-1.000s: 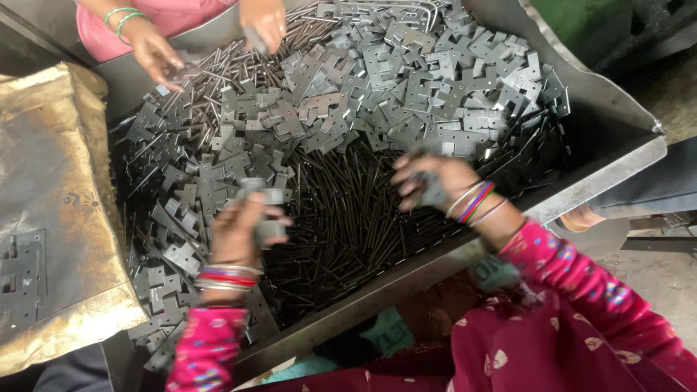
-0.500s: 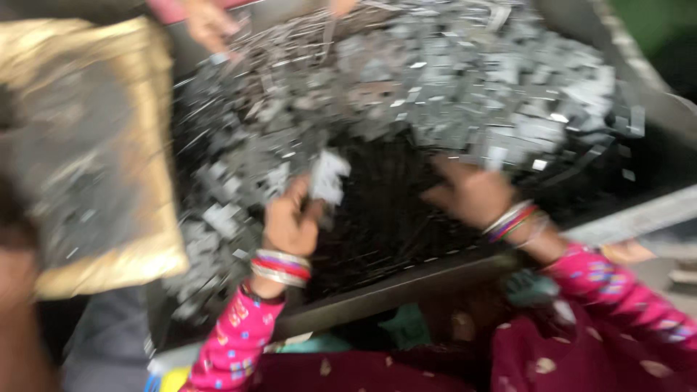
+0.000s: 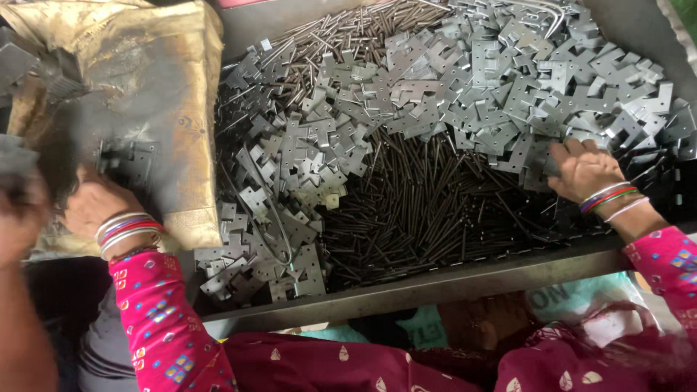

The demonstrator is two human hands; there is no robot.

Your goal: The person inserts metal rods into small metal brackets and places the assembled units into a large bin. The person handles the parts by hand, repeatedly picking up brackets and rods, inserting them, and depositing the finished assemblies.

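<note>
Far left I see blurred forearm of another person [image 3: 22, 290] at frame edge. My left hand [image 3: 91, 203] rests on stained golden sack [image 3: 145, 94], fingers at small stack of grey plates [image 3: 131, 163]; cannot tell whether they clamp it. To right, metal tray [image 3: 465, 279] holds heap of flat grey metal brackets [image 3: 435, 94] across far side, dark thin rods [image 3: 428, 210] massed near front. My right hand [image 3: 581, 168] lies palm-down on brackets at right, fingers spread apart, nothing clamped. Pink patterned sleeves, bangles on both wrists.
</note>
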